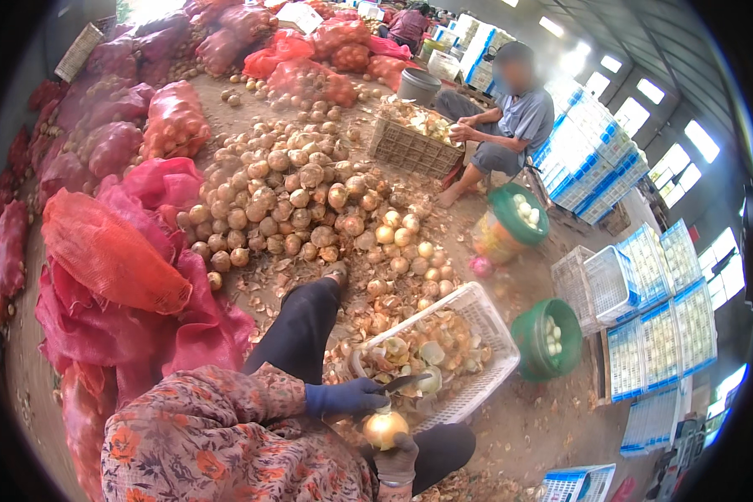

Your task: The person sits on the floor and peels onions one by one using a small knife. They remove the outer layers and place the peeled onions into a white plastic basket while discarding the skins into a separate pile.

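Observation:
My left hand (345,398), in a blue glove, grips a knife (408,382) with its blade pointing out over the white crate. Just below it, my right hand (396,461), in a greyish glove, holds a yellow-skinned onion (385,430). The onion's pale top end is close under the left hand's fingers; whether they touch it I cannot tell. Beyond both hands sits a white plastic crate (505,357) with onion skins and peel (439,342) inside.
Unpeeled onions (288,194) lie heaped ahead. Green tubs (519,351) with peeled onions stand right, near stacked crates (659,339). Red mesh sacks (113,251) crowd the left. A seated person (521,119) works at a brown crate (414,150). Skins litter the floor.

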Demonstrator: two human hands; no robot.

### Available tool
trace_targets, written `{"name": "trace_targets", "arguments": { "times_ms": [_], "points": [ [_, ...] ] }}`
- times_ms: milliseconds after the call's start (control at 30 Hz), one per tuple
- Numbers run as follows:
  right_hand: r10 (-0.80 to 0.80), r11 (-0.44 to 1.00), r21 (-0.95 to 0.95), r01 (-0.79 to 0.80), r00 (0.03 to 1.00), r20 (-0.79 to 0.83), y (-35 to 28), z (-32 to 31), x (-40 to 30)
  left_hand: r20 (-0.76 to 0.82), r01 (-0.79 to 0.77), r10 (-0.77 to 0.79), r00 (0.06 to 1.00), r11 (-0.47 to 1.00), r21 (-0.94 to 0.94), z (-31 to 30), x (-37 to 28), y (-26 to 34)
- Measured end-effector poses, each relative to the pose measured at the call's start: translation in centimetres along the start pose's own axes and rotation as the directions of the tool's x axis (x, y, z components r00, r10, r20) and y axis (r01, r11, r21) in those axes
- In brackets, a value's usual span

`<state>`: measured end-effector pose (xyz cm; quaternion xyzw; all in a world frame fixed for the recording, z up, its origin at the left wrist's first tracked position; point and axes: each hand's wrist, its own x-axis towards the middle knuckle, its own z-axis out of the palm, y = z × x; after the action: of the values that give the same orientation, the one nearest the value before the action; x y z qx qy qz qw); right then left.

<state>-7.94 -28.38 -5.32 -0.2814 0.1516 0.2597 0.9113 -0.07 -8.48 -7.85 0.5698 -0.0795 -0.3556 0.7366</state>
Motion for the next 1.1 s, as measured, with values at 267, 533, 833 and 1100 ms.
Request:
{"name": "trace_targets", "arguments": {
  "times_ms": [267,533,833,1100],
  "points": [
    [-0.412,0.846,-0.453,0.282,0.885,-0.217,1.0,1.3,1.9,-0.027,-0.341,0.558,0.829,0.544,0.766,0.5,0.7,1.4],
    [-0.34,0.937,-0.137,0.32,0.927,-0.161,-1.0,0.4,1.3,-0.124,0.136,-0.175,0.977,0.951,-0.277,1.6,2.0,3.9],
    [-0.471,0.836,-0.42,0.353,0.854,-0.22,-1.0,-0.7,1.9,-0.023,0.155,-0.159,0.987,0.982,-0.109,2.9,3.5,4.4],
    [-0.437,0.882,-0.302,0.361,0.867,-0.24,-1.9,-1.4,1.7,-0.15,0.154,-0.286,0.946,0.807,-0.57,1.7,5.2,5.3]
  ]
}}
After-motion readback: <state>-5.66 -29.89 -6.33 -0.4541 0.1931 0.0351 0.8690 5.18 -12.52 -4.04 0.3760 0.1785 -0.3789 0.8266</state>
